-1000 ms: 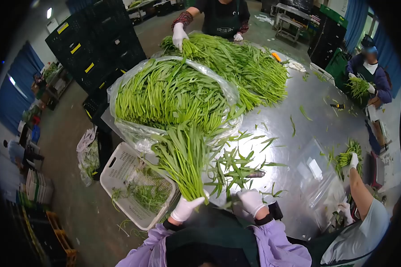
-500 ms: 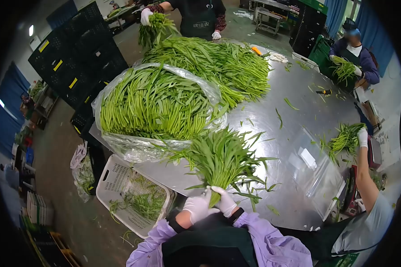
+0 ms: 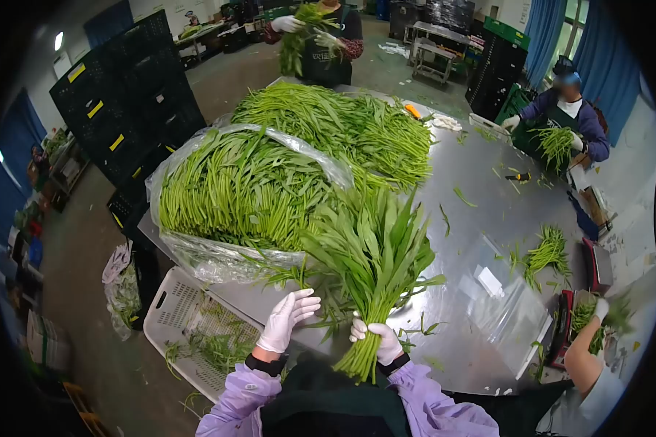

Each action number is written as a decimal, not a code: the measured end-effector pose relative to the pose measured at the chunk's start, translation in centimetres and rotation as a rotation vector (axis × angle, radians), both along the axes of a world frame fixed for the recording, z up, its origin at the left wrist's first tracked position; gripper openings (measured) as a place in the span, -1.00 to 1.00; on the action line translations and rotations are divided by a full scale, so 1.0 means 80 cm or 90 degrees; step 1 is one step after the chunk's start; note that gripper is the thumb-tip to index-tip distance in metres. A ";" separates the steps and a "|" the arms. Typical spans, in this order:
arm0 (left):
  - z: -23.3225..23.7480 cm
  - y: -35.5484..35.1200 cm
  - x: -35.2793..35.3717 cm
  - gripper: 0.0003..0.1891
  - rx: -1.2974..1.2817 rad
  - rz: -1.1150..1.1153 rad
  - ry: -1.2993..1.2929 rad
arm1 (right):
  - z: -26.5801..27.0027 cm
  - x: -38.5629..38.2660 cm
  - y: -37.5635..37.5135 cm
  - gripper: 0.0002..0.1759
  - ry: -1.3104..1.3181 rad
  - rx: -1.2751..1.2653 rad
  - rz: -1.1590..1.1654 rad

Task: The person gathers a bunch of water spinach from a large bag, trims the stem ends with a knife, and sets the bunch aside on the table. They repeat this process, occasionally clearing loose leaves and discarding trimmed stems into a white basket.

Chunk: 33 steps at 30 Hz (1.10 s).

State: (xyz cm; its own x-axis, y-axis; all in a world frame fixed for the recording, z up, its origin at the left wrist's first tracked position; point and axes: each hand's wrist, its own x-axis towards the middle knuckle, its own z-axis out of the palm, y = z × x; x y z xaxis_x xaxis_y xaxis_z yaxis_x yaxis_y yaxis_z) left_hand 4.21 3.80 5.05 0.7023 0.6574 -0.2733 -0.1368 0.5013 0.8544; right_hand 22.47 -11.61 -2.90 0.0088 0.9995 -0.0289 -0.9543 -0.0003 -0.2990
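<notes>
A bunch of leafy water spinach [image 3: 375, 255] stands upright in my right hand [image 3: 377, 336], whose gloved fingers wrap round its stems. The cut stem ends stick out below that hand. To the left, my left hand [image 3: 290, 320] is off the bunch, its gloved fingers stretched out with nothing in them. Beyond it lies a big heap of the same greens [image 3: 244, 193] in a clear plastic bag [image 3: 226, 255] on the metal table [image 3: 474, 197]. A second loose heap [image 3: 335, 124] rests behind the bag.
A white basket [image 3: 171, 298] with leaf scraps sits low at left. Clear plastic sheets [image 3: 506, 313] and a small bunch [image 3: 549, 251] lie on the table's right. A yellow-black knife [image 3: 518, 177] is farther back. Co-workers handle greens at the far side and right. Dark crates [image 3: 124, 95] stack at left.
My left hand has let go of the stems and moved left, opening. The bunch is now raised and more upright in my right hand. The right-hand co-worker has left a bunch on the table.
</notes>
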 end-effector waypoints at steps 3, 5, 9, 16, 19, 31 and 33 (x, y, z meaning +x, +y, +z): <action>0.004 0.004 0.010 -0.47 -0.028 0.007 -0.030 | 0.012 0.015 -0.003 -0.51 -0.041 0.038 0.054; -0.006 0.006 0.012 -0.48 -0.068 0.022 -0.058 | 0.026 0.027 -0.005 -0.49 -0.159 0.057 0.079; -0.038 0.006 0.003 -0.54 -0.150 0.001 -0.289 | 0.026 0.053 -0.017 -0.57 -0.285 -0.019 0.147; -0.123 0.018 -0.019 -0.56 -0.422 0.002 -0.546 | -0.048 0.098 -0.050 -0.58 -0.525 0.001 0.214; -0.081 0.015 -0.046 -0.54 0.064 -0.007 -0.248 | 0.073 0.067 -0.041 -0.64 -0.721 -0.137 0.157; -0.024 -0.005 -0.065 -0.46 -0.147 0.055 -0.308 | 0.064 0.067 -0.033 -0.56 -0.945 -0.150 0.044; -0.012 -0.002 -0.064 -0.46 -0.167 0.046 -0.333 | 0.081 0.060 -0.032 -0.36 -1.080 -0.117 0.024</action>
